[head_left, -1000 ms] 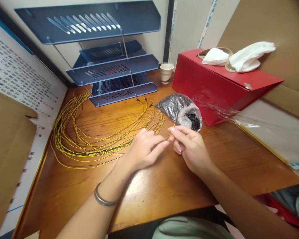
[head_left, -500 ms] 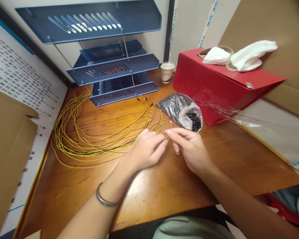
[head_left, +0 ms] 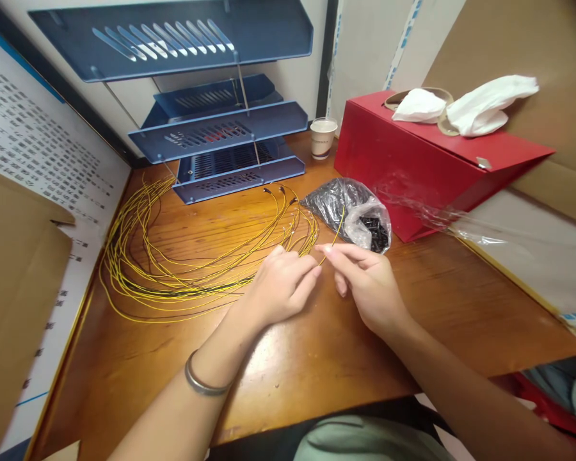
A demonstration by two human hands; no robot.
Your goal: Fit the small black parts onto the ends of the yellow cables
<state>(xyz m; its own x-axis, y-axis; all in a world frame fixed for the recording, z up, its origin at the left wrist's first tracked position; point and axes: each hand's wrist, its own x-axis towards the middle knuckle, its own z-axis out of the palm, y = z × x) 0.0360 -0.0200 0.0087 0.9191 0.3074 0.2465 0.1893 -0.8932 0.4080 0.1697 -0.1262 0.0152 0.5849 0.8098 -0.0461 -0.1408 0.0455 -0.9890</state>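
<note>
Yellow and dark thin wires [head_left: 139, 288] lie in a big loose coil on the wooden table. My left hand [head_left: 285, 285] is closed at the coil's right end, with a yellow wire between thumb and fingers. My right hand [head_left: 365, 282] pinches the same yellow wire [head_left: 339, 225] just to the right, and its free end sticks up past my fingertips. Behind my right hand a clear plastic bag [head_left: 333, 200] lies open, showing small black parts [head_left: 375, 235]. Several wire ends with small tips rest near the bag's left side.
A blue tiered rack [head_left: 221, 128] stands at the back left. The paper cup [head_left: 323, 139] is beside a red box [head_left: 388, 153] bearing tape rolls and white tissue [head_left: 489, 105]. Cardboard [head_left: 19, 307] leans at the left.
More of the yellow wire now extends up beyond my right fingertips, in front of the bag. Both hands have stayed nearly in place.
</note>
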